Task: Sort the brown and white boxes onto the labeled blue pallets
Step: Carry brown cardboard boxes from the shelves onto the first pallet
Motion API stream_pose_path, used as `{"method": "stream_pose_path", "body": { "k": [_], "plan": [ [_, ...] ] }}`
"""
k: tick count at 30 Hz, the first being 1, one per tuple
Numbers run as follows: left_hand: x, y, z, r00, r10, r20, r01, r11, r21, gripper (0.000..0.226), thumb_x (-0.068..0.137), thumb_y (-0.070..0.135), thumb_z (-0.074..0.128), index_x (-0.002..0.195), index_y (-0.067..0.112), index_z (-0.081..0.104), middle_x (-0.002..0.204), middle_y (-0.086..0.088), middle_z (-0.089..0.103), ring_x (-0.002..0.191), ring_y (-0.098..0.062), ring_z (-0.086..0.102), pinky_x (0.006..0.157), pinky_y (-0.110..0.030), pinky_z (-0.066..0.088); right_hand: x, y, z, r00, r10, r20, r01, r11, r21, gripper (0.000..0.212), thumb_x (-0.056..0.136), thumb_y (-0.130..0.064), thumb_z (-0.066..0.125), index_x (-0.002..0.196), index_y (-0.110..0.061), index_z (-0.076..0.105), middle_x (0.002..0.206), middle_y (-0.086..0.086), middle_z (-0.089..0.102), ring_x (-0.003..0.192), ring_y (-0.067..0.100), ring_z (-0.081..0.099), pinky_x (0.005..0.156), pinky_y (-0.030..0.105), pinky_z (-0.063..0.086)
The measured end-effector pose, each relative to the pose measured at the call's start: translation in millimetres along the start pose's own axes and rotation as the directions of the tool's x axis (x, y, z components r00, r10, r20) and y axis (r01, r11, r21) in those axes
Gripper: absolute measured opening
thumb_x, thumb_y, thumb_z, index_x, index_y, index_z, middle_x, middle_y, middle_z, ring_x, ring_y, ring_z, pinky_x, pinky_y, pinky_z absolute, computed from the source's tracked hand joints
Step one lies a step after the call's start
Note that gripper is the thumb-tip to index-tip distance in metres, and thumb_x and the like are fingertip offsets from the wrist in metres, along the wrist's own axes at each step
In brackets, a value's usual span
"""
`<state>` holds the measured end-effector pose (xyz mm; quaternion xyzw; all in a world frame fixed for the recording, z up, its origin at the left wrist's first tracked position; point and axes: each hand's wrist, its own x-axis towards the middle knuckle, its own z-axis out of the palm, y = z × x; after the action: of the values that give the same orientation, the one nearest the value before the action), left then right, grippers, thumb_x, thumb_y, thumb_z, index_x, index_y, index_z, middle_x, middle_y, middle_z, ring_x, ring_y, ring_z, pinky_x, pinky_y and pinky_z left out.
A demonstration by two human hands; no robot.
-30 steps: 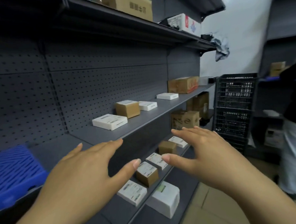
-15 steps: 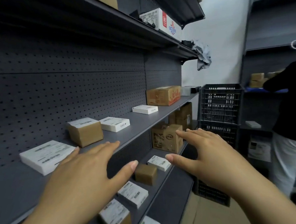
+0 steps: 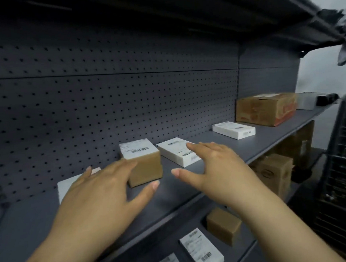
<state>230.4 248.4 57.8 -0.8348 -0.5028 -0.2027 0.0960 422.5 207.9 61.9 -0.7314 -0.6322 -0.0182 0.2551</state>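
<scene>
Both hands are spread and empty — the brown box lies at 12 o'clock between them, nearer the left hand than the right hand.

Grey shelf, boxes on it.
Brown box centre; white boxes at 2 o'clock; big carton beyond.

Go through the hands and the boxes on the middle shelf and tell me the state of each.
left hand: open, empty, over the shelf
right hand: open, empty
small brown box: upright, closed, ungrasped
flat white box: lying flat, partly behind right hand
far white box: lying flat
large brown carton: closed
</scene>
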Motion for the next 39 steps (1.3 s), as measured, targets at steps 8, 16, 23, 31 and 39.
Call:
{"method": "stream_pose_path", "body": {
  "k": [8, 16, 23, 31, 39],
  "plan": [
    [16, -25, 21, 0.950, -0.308, -0.046, 0.312, 0.939, 0.144, 0.101, 0.055, 0.084, -0.010, 0.137, 0.041, 0.033, 0.147, 0.015, 0.034, 0.131, -0.006, 0.038, 0.115, -0.036, 0.014, 102, -30, 69, 0.966, -0.183, 0.180, 0.182, 0.983, 0.022, 0.087, 0.078, -0.073, 0.042, 0.148, -0.030, 0.013, 0.157, 0.004, 0.013, 0.143, 0.031, 0.008, 0.115, 0.048, 0.017],
    [18, -5, 31, 0.852, -0.513, -0.105, 0.523, 0.822, 0.225, 0.091, 0.063, 0.081, 0.004, 0.131, 0.037, 0.045, 0.140, 0.011, 0.047, 0.123, -0.010, 0.049, 0.112, -0.041, 0.022, 145, -42, 101, 0.897, -0.234, 0.374, 0.245, 0.969, 0.019, 0.095, 0.075, -0.078, 0.038, 0.149, -0.030, 0.003, 0.159, 0.005, -0.003, 0.142, 0.043, -0.003, 0.107, 0.055, 0.030],
    [7, 39, 40, 0.773, -0.621, -0.130, 0.633, 0.741, 0.224, 0.095, 0.060, 0.079, 0.002, 0.135, 0.035, 0.041, 0.146, 0.012, 0.039, 0.128, -0.009, 0.044, 0.114, -0.040, 0.018, 151, -26, 100, 0.884, -0.307, 0.352, 0.327, 0.945, 0.002, 0.070, 0.085, -0.063, 0.037, 0.143, -0.026, 0.026, 0.148, 0.008, 0.025, 0.126, 0.042, 0.029, 0.069, 0.036, 0.036],
    [-16, 90, 42, 0.762, -0.636, -0.122, 0.643, 0.720, 0.262, 0.095, 0.060, 0.080, 0.000, 0.136, 0.036, 0.037, 0.146, 0.012, 0.038, 0.131, -0.008, 0.040, 0.115, -0.039, 0.016, 119, 28, 54, 0.895, -0.364, 0.256, 0.353, 0.931, 0.091, 0.060, 0.085, -0.059, 0.038, 0.137, -0.028, 0.036, 0.136, 0.006, 0.038, 0.120, 0.038, 0.034, 0.069, 0.035, 0.033],
    [-43, 155, 41, 0.796, -0.604, -0.035, 0.587, 0.758, 0.284, 0.093, 0.062, 0.080, -0.003, 0.138, 0.038, 0.033, 0.147, 0.013, 0.036, 0.130, -0.007, 0.040, 0.114, -0.038, 0.016, 48, 112, -13, 0.915, -0.367, 0.168, 0.338, 0.924, 0.176, 0.066, 0.084, -0.064, 0.039, 0.143, -0.037, 0.027, 0.151, -0.001, 0.028, 0.130, 0.036, 0.030, 0.089, 0.040, 0.038]
  ]
}}
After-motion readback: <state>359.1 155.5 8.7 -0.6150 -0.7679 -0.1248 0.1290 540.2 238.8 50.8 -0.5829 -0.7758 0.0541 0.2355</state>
